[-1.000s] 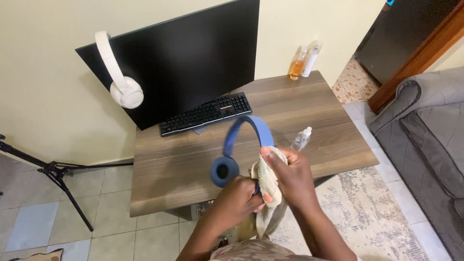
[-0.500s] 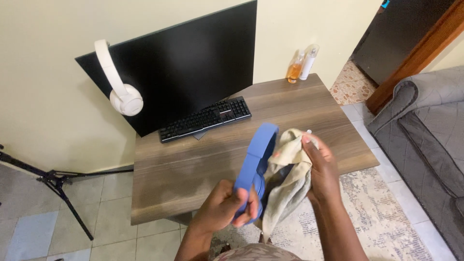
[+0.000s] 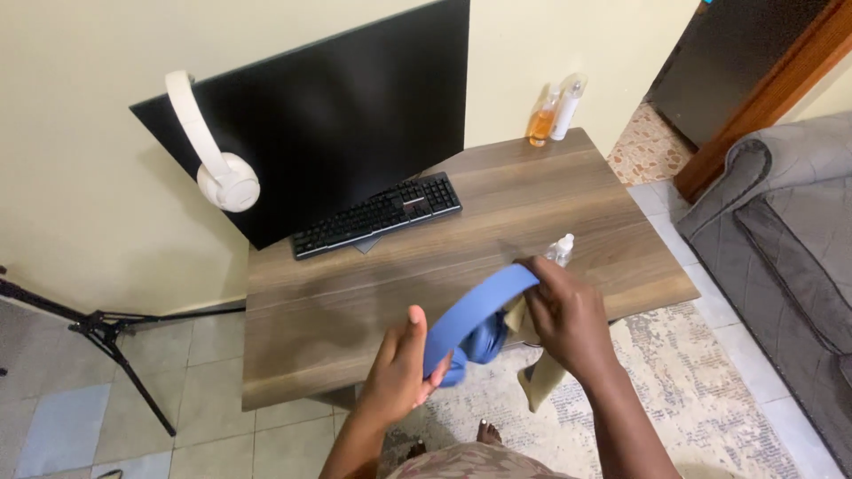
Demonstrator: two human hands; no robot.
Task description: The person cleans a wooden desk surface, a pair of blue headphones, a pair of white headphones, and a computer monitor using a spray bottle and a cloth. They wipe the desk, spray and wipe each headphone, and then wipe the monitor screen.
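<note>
Left hand (image 3: 397, 372): fingers wrapped around the lower end of the blue padded over-ear headphones (image 3: 475, 312), held above the desk's front edge.
Right hand (image 3: 568, 312): clamped on the band's upper end with a beige rag (image 3: 543, 377).
Change: half a second ago the rag draped over the band; now it hangs below it, the band bare.
Room: brown wood-grain desk (image 3: 355, 302) lies open at the front-left; small clear spray bottle (image 3: 560, 250) stands just beside the right hand.

Left hand (image 3: 401, 368) grips one end of the blue headphones (image 3: 475, 310); right hand (image 3: 565, 310) holds the other end together with a beige cloth (image 3: 543, 377), apparently pressed against the band. Behind on the wooden tabletop (image 3: 355, 293): black keyboard (image 3: 379, 214), dark monitor (image 3: 328, 115) carrying white headphones (image 3: 216, 151), small clear spray bottle (image 3: 560, 249).
</note>
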